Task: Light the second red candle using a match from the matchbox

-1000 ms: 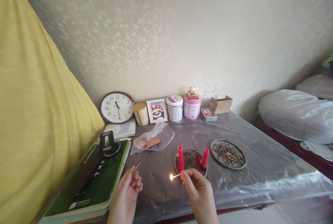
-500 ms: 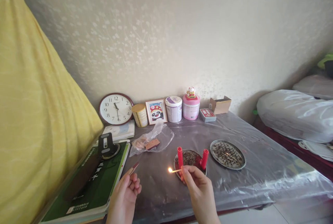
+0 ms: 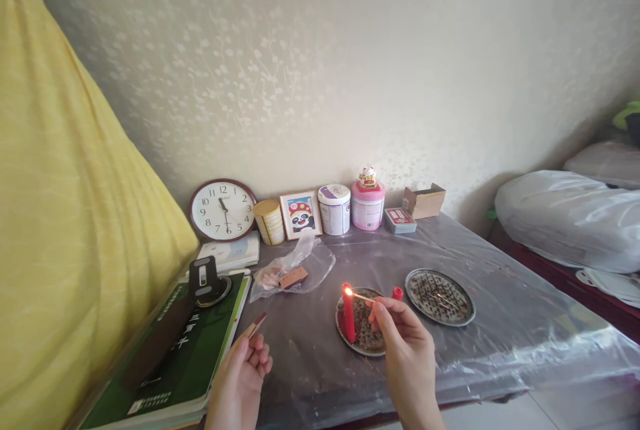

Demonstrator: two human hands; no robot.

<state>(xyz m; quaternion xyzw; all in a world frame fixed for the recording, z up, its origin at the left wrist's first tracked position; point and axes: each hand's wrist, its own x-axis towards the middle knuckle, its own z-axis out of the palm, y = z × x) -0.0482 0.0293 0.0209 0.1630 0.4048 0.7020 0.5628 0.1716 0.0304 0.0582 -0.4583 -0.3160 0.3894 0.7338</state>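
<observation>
When the candle tray (image 3: 364, 327) is taken as the dial's centre, with the wall (image 3: 320, 83) at twelve, the left candle (image 3: 349, 320), red, is found standing in it at nine o'clock; at two, only the top of the right candle (image 3: 397, 293) is exposed, the rest being hidden by the right hand (image 3: 406, 343). A lit match (image 3: 363, 297) is pinched in that hand, its flame (image 3: 349, 291) seen against the left candle's top; whether that candle is alight cannot be told. A matchbox (image 3: 256, 325) is gripped by the left hand (image 3: 245, 367) at eight o'clock. Thin sticks (image 3: 445, 301) are contained in the second tray (image 3: 427, 287) at two. At ten, a small brown box (image 3: 293, 277) is noted at a plastic bag (image 3: 315, 260); whether inside or on it cannot be told. At one, an open-topped cardboard box (image 3: 426, 205) is recorded, contents unseen. A strip of plastic-covered table (image 3: 310, 370) is left between tray and near edge at six o'clock; further surface is offered between the left hand and the tray, and toward three o'clock.
</observation>
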